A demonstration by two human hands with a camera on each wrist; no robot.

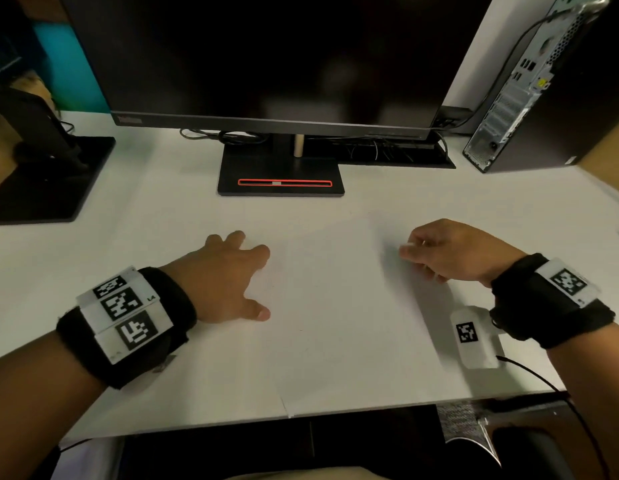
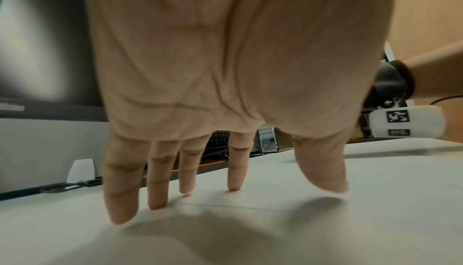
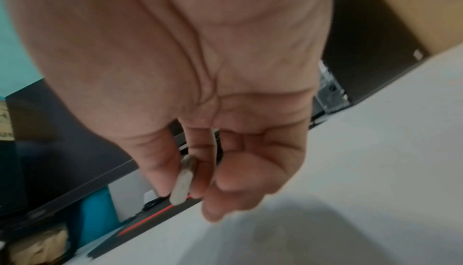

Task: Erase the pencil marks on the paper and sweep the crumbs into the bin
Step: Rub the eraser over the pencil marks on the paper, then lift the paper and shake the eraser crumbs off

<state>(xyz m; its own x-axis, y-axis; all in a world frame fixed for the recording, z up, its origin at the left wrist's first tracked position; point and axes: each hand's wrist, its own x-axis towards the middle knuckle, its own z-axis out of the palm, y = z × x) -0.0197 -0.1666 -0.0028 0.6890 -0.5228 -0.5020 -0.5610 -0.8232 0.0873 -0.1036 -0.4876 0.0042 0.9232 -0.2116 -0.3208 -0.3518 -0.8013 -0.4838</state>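
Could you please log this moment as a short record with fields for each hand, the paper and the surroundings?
left hand: fingers spread, pressing flat on the paper's left edge
right hand: pinches a small white eraser between thumb and fingers, above the paper's right side
paper: white sheet lying flat on the white desk; pencil marks too faint to tell
behind: dark monitor on its stand
bin: not in view

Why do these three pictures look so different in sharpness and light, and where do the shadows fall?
Head view: dim at the corners, straight edges bowed, white paper sheet barely distinct from the white desk. Left wrist view: open left hand looms huge, soft shadows under its fingers. Right wrist view: tilted and blurred; right hand pinches a small pale eraser, shadow below.
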